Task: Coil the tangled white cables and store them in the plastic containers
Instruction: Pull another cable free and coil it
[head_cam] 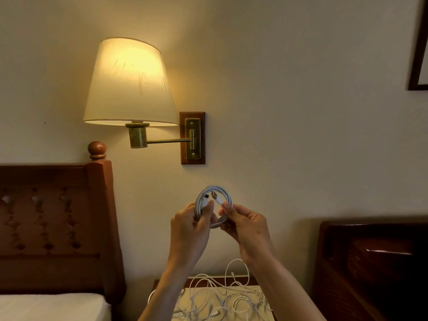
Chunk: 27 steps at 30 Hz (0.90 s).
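Observation:
I hold a coiled white cable (214, 189) up in front of the wall at chest height, wound into a small ring with its two plug ends pointing up inside the loop. My left hand (192, 224) pinches the ring's left side and one plug end. My right hand (243, 224) pinches the right side and the other plug end. Below my arms, a tangle of white cables (222, 297) lies spread over a nightstand top (252, 288). No plastic container is in view.
A lit wall lamp (129, 82) on a brass arm hangs above and to the left. A carved wooden headboard (53, 223) and a white mattress (51, 306) fill the left. Another dark wooden headboard (370, 262) stands at the right.

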Available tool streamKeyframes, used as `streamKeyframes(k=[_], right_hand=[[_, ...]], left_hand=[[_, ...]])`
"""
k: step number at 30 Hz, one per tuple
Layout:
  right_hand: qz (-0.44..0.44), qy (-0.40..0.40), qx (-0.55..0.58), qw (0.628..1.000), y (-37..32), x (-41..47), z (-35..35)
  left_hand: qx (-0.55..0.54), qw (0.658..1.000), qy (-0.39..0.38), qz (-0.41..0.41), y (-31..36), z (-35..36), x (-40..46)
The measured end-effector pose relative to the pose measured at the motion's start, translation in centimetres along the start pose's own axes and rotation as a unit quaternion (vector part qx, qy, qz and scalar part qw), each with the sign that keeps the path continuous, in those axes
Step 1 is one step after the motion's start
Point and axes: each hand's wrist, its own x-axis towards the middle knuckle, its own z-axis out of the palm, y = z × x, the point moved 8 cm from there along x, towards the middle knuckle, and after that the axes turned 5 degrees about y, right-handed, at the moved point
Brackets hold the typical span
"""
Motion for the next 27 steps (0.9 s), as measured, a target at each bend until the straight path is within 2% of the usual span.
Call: streamKeyframes(k=[2, 4, 9, 12, 14, 16, 18, 19, 22, 25, 27], right_hand=[[-0.010, 0.012, -0.007, 1.000, 0.0, -0.1, 0.0], [-0.036, 0.037, -0.030, 0.998, -0.3, -0.1, -0.5], [-0.079, 0.068, -0.075, 0.992, -0.6, -0.2, -1.4], [-0.079, 0.076, -0.077, 0.991, -0.4, -0.2, -1.7], [-0.078, 0.081, -0.075, 0.991, -0.5, 0.0, -2.1], [-0.078, 0.084, -0.080, 0.990, -0.7, 0.2, -2.6], [-0.082, 0.072, -0.110, 0.988, -0.7, 0.4, -2.7], [-0.080, 0.062, -0.123, 0.987, -0.5, 0.4, -2.7], [-0.059, 0.033, -0.105, 0.992, 0.1, 0.5, -2.9], [-0.039, 0.016, -0.083, 0.996, 0.8, 0.1, -3.2], [-0.037, 0.005, -0.085, 0.996, 1.4, -0.1, -3.3]], left_hand=[[0.082, 0.990, 0.101, 0.053, 0.5, -1.0, -0.5], [0.119, 0.976, 0.159, 0.085, 1.1, -1.9, -0.8], [0.133, 0.942, 0.194, 0.239, 2.3, -2.2, -1.7], [0.131, 0.928, 0.202, 0.286, 2.4, -2.1, -2.4], [0.109, 0.937, 0.175, 0.283, 2.1, -1.8, -2.3], [0.037, 0.967, 0.145, 0.207, 1.3, -1.9, -1.6], [-0.079, 0.989, 0.111, 0.064, -0.8, -1.6, -0.5], [-0.147, 0.986, 0.082, -0.014, -2.0, -1.1, -0.2], [-0.263, 0.950, 0.020, -0.170, -4.3, 0.2, -0.4], [-0.284, 0.926, -0.063, -0.240, -5.5, 1.1, -1.0], [-0.335, 0.888, -0.103, -0.298, -6.6, 1.9, -1.8]])
